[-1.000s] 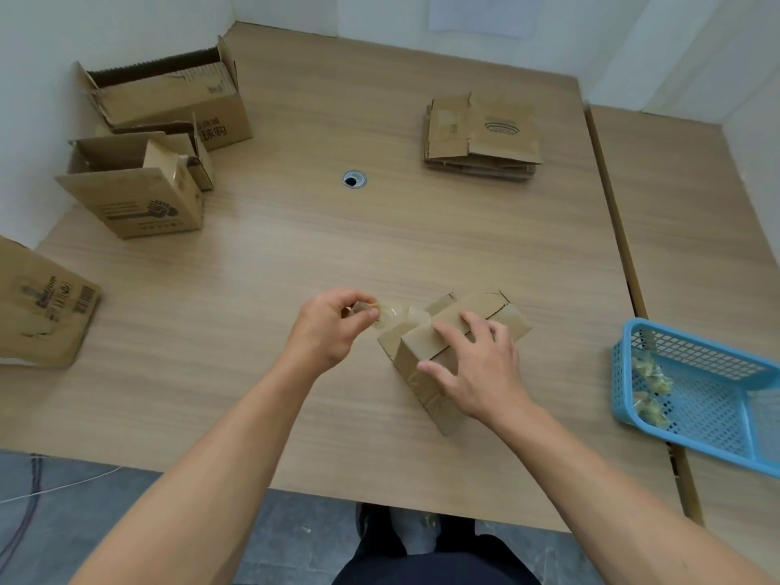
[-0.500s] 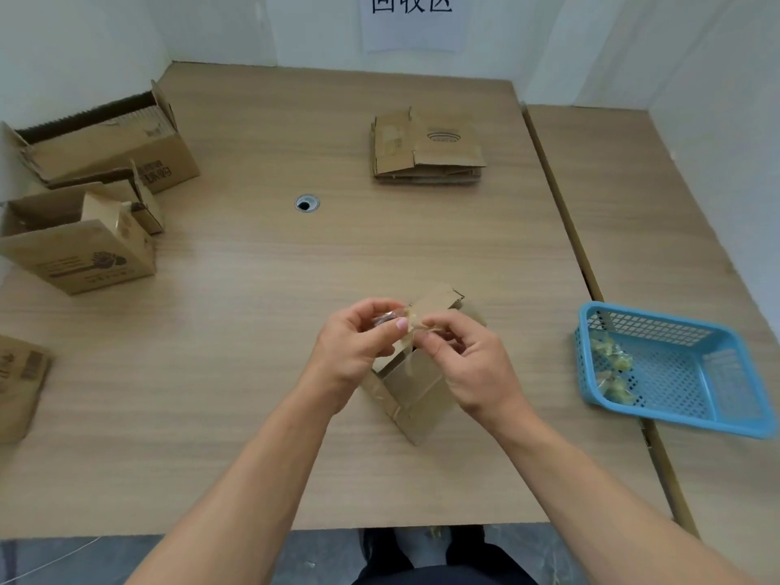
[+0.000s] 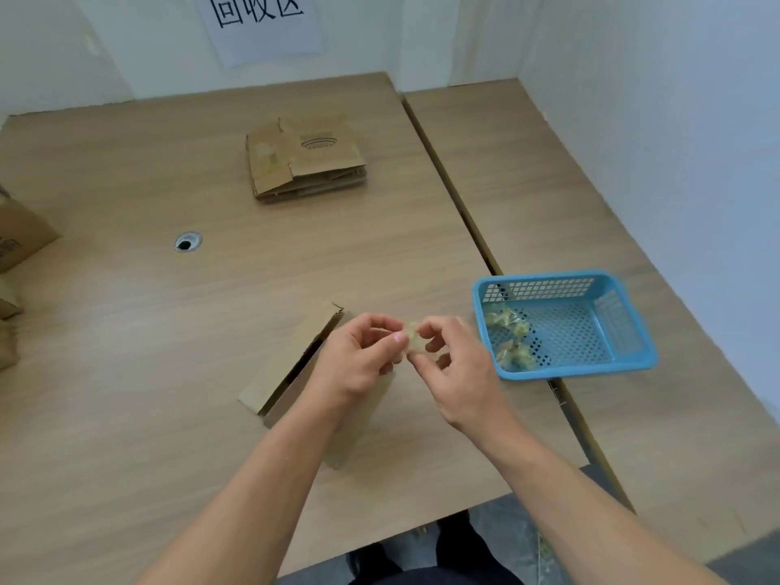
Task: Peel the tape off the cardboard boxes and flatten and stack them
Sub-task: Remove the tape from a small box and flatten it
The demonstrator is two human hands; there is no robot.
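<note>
Tape (image 3: 413,343) off the small box (image 3: 291,369) is bunched into a pale, crumpled wad and held in the air between both hands, just above that box and a little to the left of the blue basket (image 3: 578,367). The left hand (image 3: 358,361) pinches one side of it with thumb and forefinger, and the right hand (image 3: 460,373) has its fingers (image 3: 434,328) curled onto the other side, so both hold the wad and nothing else. The box lies on the worktop (image 3: 126,331) under the left wrist with one long flap standing open. It looks freed of this strip (whether any tape remains on its hidden faces cannot be told), but it has not been pressed flat. Several tape wads (image 3: 508,331) already lie in the basket, which suggests this one belongs there too. At the back of the worktop a flattened stack (image 3: 306,158) of boxes shows that part of the job is done. More boxes (image 3: 21,234) at the far left edge, cut off by the frame, seem to stand unflattened. So the task reads as roughly midway: this wad needs dropping, this box needs collapsing and adding to the stack, then the ones at the left need their turn.
</note>
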